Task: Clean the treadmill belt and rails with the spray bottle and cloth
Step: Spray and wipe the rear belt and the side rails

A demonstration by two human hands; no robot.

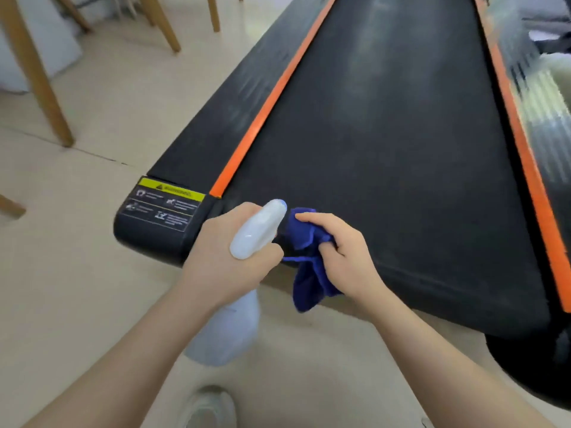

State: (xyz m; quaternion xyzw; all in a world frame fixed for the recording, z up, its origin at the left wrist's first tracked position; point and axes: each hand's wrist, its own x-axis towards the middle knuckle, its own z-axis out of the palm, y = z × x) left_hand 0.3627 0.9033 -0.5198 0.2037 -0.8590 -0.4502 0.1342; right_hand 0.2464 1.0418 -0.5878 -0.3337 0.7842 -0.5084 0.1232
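Observation:
The black treadmill belt (386, 143) runs away from me, edged by an orange strip (272, 100) on the left and another orange strip (525, 156) on the right. The black left rail (222, 112) lies outside the left strip. My left hand (225, 257) grips a white spray bottle (256, 230) by its neck at the belt's near end, nozzle pointing forward over the belt. My right hand (340, 251) holds a bunched blue cloth (309, 273) just right of the nozzle, above the belt's near edge.
A yellow warning label (163, 205) marks the near left end cap. Wooden chair legs (40, 88) stand on the beige floor to the left. A shoe (210, 409) shows below. The right rail (543, 97) is blurred.

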